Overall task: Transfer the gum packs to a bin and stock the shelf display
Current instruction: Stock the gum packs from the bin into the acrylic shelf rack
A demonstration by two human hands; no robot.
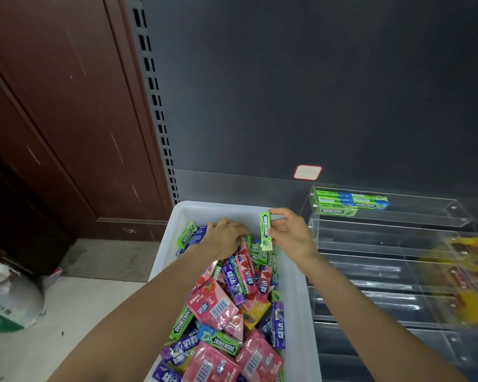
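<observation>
A white bin (pixel 295 296) on the shelf holds a heap of gum packs (pixel 232 307) in green, pink, purple and blue. My right hand (pixel 291 232) pinches one green Doublemint pack (pixel 266 231) upright above the far end of the heap. My left hand (pixel 225 237) reaches palm-down into the far left of the pile, fingers curled among the packs; what it holds is hidden. A clear acrylic tiered display (pixel 392 244) stands to the right of the bin, with several green and blue packs (pixel 351 202) lying in its top tier.
Yellow and red snack bags (pixel 469 271) lie on the display's right side. A dark shelf back panel (pixel 315 92) rises behind. At left are a brown wooden door (pixel 53 106) and white and green bags (pixel 9 296) on the floor.
</observation>
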